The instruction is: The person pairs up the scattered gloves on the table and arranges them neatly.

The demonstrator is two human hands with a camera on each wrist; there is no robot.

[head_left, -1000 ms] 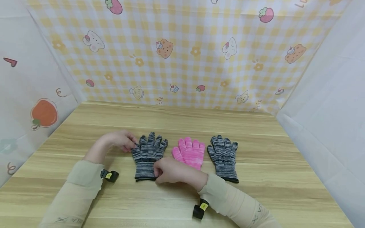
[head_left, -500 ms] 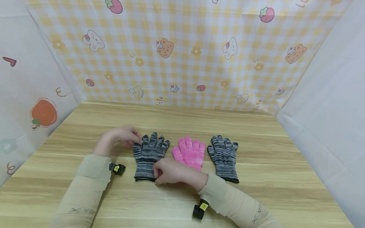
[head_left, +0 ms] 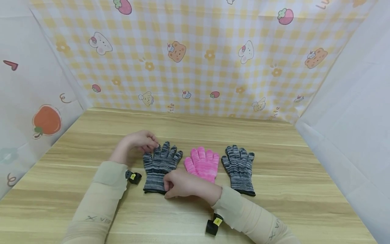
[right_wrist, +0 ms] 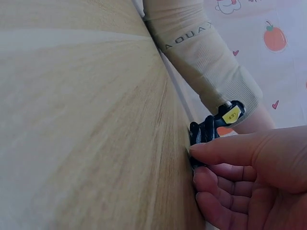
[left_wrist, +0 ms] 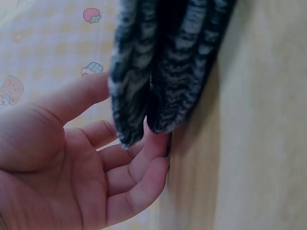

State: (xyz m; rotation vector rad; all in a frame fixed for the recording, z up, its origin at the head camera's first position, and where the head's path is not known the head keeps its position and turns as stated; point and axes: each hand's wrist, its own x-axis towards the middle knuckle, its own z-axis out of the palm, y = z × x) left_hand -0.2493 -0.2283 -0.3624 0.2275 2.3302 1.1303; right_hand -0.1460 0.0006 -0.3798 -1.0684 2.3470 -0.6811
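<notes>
A black-and-grey striped knit glove [head_left: 156, 169] lies flat on the wooden table, fingers pointing to the back. At its upper left, my left hand [head_left: 141, 139] pinches the tip of one glove finger between thumb and fingers. Up close in the left wrist view, two knit fingers of the striped glove [left_wrist: 177, 72] hang over my curled fingers, partly hiding them. My right hand [head_left: 187, 183] pinches the right corner of the dark-edged cuff. In the right wrist view, thumb and index of my right hand [right_wrist: 268, 177] meet at the table surface.
A pink glove [head_left: 204, 162] lies to the right, its cuff partly hidden by my right hand. Farther right is another striped glove [head_left: 239, 169]. A yellow checked cloth [head_left: 195, 67] hangs behind the wooden table [head_left: 304, 203], with white cloth at both sides.
My left hand has moved back and right, from the glove's thumb to the tip of the neighbouring finger. The glove's upper part has shifted slightly right. My right hand stays at the cuff.
</notes>
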